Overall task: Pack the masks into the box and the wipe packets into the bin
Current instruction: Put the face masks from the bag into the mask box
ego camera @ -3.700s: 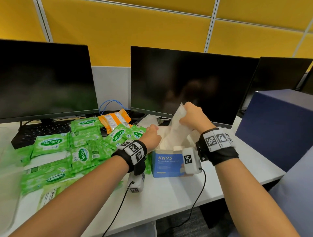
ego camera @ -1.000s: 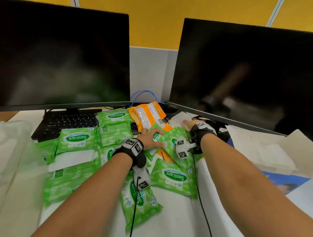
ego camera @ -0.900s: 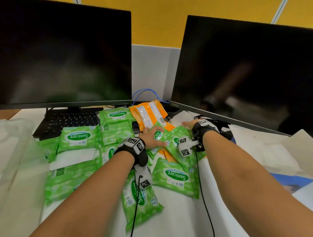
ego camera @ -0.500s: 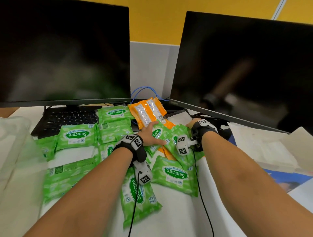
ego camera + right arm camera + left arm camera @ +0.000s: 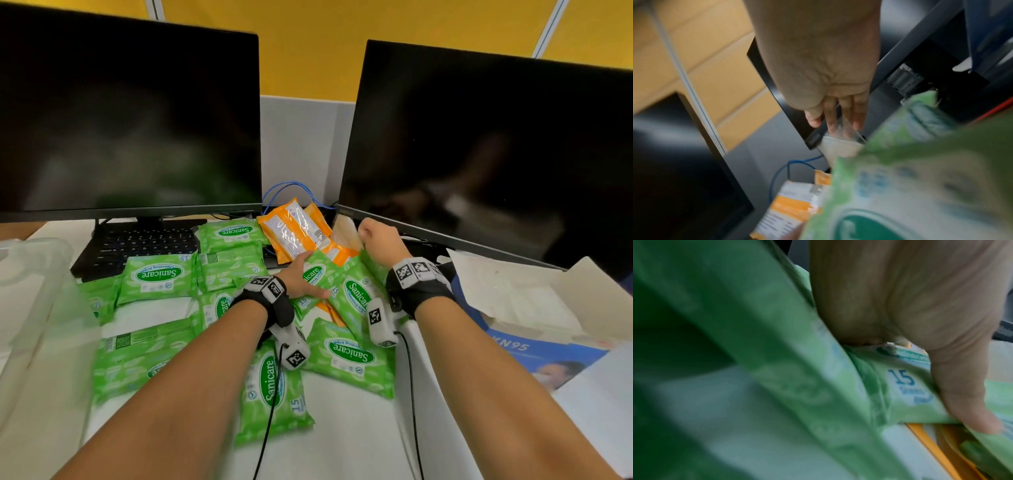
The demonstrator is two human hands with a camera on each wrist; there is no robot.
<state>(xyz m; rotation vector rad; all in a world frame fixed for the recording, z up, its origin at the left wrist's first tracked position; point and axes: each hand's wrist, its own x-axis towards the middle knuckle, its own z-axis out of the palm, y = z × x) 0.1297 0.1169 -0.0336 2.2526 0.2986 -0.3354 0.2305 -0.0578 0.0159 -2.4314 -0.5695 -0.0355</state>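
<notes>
At the far left you see the clear plastic bin (image 5: 41,308), blurred and cut off by the frame edge, left of the green "Sanicare" wipe packets (image 5: 157,274) that cover the white desk (image 5: 349,428). Some packets lie face down, so only a code and small print show, too small to read. One packet near you shows "15" under the brand name. Behind the packets, the black keyboard (image 5: 137,246) is partly hidden under the left monitor (image 5: 126,113).

Your left hand (image 5: 301,277) lies on a green packet (image 5: 317,274) in the middle of the pile. The thumb presses the top beside the printed "15"; the other fingers are hidden, so you cannot tell if they curl under it. Orange edges show below this packet.

Behind the pile, the orange packets (image 5: 291,229) have white labels, but the print is not readable.

Your right hand (image 5: 380,236), right of the orange packets, pinches a white mask in a clear sleeve (image 5: 346,229) with the fingertips, just under the edge of the right monitor (image 5: 486,147). The mask is blurred and mostly hidden by the hand.

At the far right of the pile stands the open blue box (image 5: 534,349), marked "KN95", with white masks (image 5: 527,301) inside. Its front is cut off by your forearm.
</notes>
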